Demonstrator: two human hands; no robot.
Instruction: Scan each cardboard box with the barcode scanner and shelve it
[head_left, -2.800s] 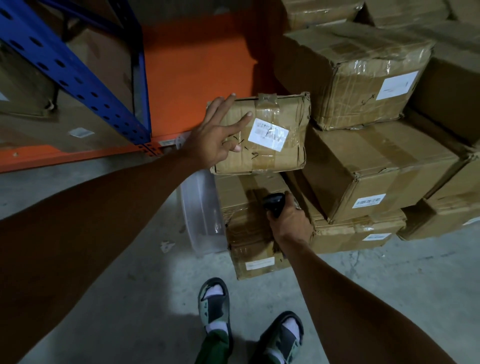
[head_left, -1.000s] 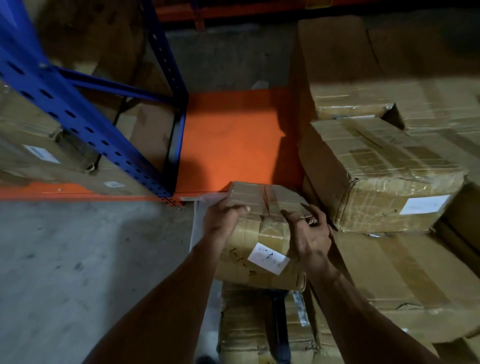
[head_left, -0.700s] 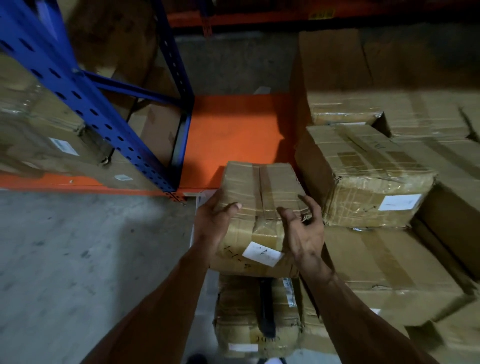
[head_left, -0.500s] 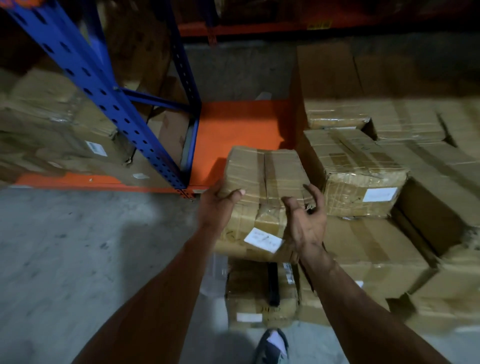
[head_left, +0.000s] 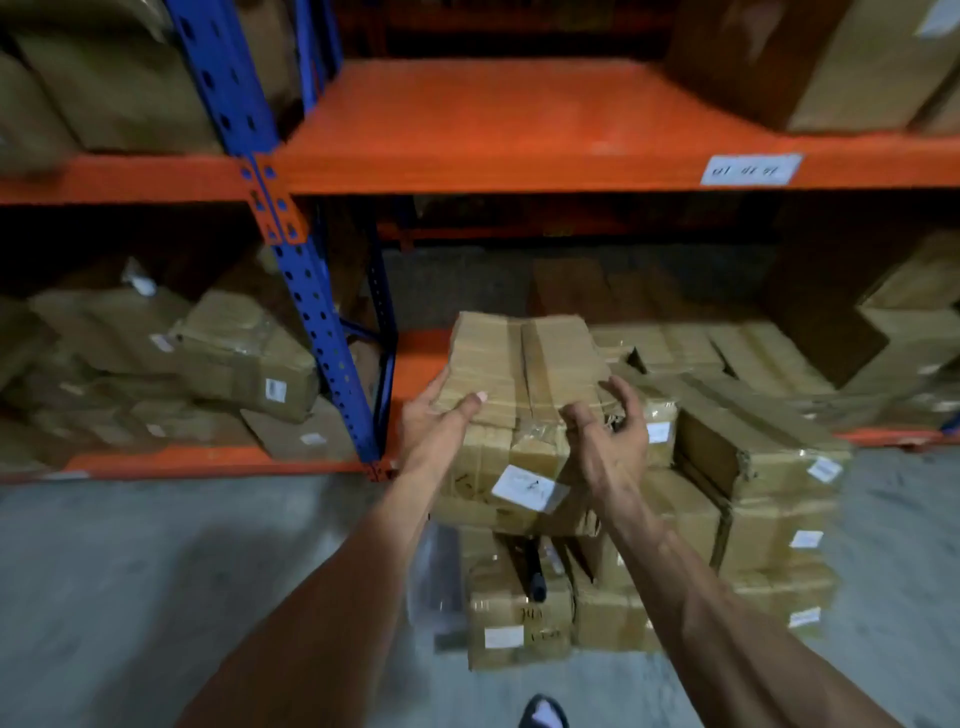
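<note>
Both hands hold a taped cardboard box (head_left: 519, 410) between them in front of the rack: the left hand (head_left: 436, 421) grips its left edge, thumb over the top, and the right hand (head_left: 610, 441) curls against its right side. A white label (head_left: 530, 487) faces the camera. Below, the dark barcode scanner (head_left: 535, 574) lies on a stacked box (head_left: 514, 618). Above runs an orange shelf (head_left: 493, 119) beside a blue upright (head_left: 306, 312).
</note>
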